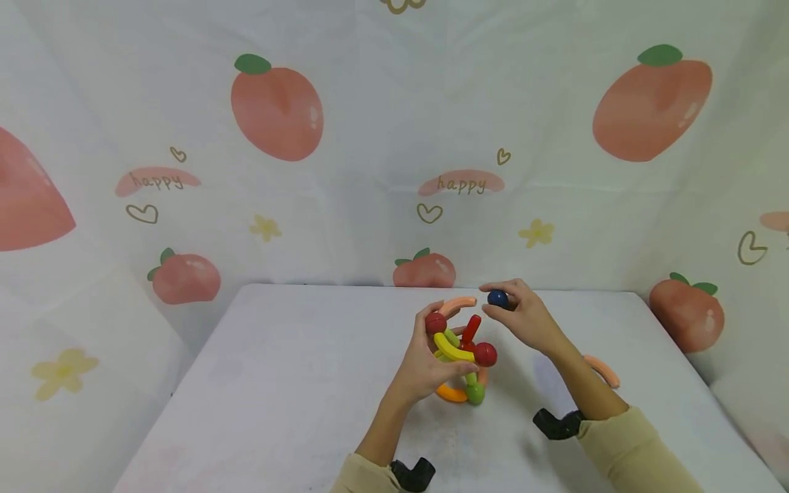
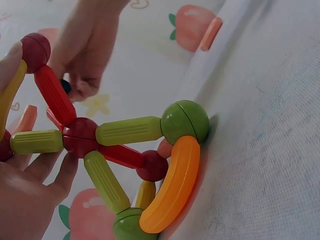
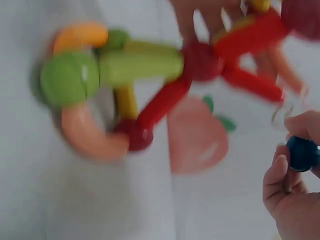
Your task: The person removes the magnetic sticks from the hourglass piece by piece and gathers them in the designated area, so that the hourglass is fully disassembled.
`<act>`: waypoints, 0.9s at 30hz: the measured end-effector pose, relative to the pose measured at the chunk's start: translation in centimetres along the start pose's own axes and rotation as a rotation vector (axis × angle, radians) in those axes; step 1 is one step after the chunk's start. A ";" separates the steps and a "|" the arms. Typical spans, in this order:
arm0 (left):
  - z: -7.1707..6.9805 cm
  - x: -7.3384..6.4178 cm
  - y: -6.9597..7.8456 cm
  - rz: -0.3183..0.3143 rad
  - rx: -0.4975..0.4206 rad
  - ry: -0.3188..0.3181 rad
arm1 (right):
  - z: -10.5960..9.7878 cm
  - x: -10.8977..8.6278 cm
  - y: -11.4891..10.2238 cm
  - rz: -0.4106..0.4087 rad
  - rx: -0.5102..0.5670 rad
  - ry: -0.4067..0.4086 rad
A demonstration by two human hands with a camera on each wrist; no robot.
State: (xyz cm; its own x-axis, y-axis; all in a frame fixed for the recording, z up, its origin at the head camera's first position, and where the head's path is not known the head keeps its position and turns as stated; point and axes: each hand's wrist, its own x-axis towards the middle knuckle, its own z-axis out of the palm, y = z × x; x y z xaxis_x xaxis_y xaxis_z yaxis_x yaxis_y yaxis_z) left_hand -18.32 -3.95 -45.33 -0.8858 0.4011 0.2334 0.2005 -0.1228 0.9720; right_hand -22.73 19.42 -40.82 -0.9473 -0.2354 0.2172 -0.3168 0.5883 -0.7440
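Observation:
My left hand (image 1: 419, 373) holds a toy structure of magnetic rods and balls, its fingers spread around one side. A yellow curved rod (image 1: 453, 349) joins two red balls near that hand. In the left wrist view, several straight rods fan out from a central red ball (image 2: 80, 137). An orange curved rod (image 2: 172, 185) links two green balls at the structure's lower end. A salmon curved rod (image 1: 458, 303) sticks out at the top. Just right of the structure and apart from it, my right hand (image 1: 530, 318) pinches a dark blue ball (image 1: 498, 298) between thumb and fingers.
A loose salmon curved rod (image 1: 603, 371) lies on the white table (image 1: 277, 383), beyond my right forearm. Black wrist mounts (image 1: 557, 424) sit on both wrists. Behind the table hangs a white cloth (image 1: 370, 137) printed with peaches, hearts and flowers.

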 end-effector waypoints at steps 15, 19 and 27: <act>0.2 0.0 0.1 -0.013 -0.012 0.008 | 2.5 4.0 9.4 0.240 -0.101 0.123; 0.4 0.1 0.0 -0.007 -0.024 -0.010 | 3.3 4.1 9.9 0.264 -0.112 0.107; 0.1 0.1 -0.1 -0.002 -0.008 0.001 | 3.4 4.2 9.3 0.268 -0.117 0.081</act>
State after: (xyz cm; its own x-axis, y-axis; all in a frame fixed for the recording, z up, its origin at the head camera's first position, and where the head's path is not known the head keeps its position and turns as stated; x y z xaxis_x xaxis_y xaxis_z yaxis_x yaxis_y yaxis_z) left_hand -18.37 -3.77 -45.42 -0.8868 0.4003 0.2311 0.1950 -0.1293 0.9722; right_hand -29.48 21.28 -48.94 -0.9971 0.0005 0.0762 -0.0535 0.7074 -0.7048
